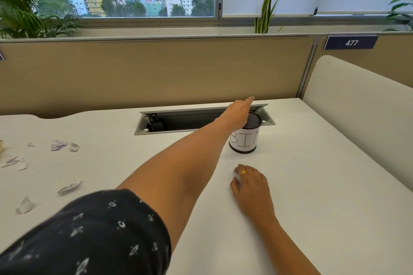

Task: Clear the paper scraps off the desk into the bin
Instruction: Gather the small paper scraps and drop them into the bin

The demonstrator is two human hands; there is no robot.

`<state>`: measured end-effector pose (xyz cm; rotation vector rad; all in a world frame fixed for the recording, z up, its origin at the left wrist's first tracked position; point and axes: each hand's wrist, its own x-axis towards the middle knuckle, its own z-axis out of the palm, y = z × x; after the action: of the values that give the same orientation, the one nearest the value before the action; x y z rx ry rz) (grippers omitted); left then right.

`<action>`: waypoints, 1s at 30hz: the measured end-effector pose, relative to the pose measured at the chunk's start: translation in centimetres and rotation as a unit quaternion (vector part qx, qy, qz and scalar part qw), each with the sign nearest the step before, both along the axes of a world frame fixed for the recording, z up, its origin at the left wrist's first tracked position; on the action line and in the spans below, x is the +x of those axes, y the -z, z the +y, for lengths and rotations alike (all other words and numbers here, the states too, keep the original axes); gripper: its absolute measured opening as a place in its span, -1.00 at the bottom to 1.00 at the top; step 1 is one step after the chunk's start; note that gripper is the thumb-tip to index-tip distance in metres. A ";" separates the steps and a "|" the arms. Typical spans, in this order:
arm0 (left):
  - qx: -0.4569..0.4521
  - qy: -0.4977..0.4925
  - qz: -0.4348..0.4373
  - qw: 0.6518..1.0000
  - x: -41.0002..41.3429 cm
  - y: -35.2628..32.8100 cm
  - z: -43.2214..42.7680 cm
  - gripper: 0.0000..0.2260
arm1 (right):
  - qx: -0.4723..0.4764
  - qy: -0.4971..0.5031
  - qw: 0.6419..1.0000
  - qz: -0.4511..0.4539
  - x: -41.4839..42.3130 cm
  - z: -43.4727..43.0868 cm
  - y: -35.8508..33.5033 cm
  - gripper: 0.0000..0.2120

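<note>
Judging from the head view, the step in hand is being taken as the drop into the bin (244,140). The left hand (238,112) is being held directly above the bin's mesh mouth, with the arm stretched across from the bin's left. One finger is being shown straight, pointing past the far rim. The other fingers are being hidden by the back of the hand, so whether a scrap is being pinched cannot be told.

For a sound drop, the hand is judged best kept centred over the opening and low to the rim before anything is let go, since light crumpled paper is likely to drift or bounce off the edge. The bin looks small and light, so contact by the wrist is being flagged as a tipping risk.

The right hand (252,185) is being rested palm-down on the desk (324,196) just in front of the bin, fingers loosely bent. A paler patch at its fingertips is too small to be identified.

The paper scraps (59,144) are lying well to the left of the bin, some level with it and others nearer the wearer. None is being touched by either hand. Much of the task is therefore being judged outstanding, and each pickup will call for a long reach away from the bin.
</note>
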<state>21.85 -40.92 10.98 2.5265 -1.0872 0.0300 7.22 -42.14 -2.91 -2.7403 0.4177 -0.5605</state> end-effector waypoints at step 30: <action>-0.094 -0.425 -0.040 0.899 -12.5 10.0 41.3 -0.75 | -0.042 -0.142 0.985 0.091 -0.7 15.4 0.0 -0.56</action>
<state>9.36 0.38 1.01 2.6187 0.0759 0.4502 6.54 -26.72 -2.87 -2.8719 0.0408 -0.2616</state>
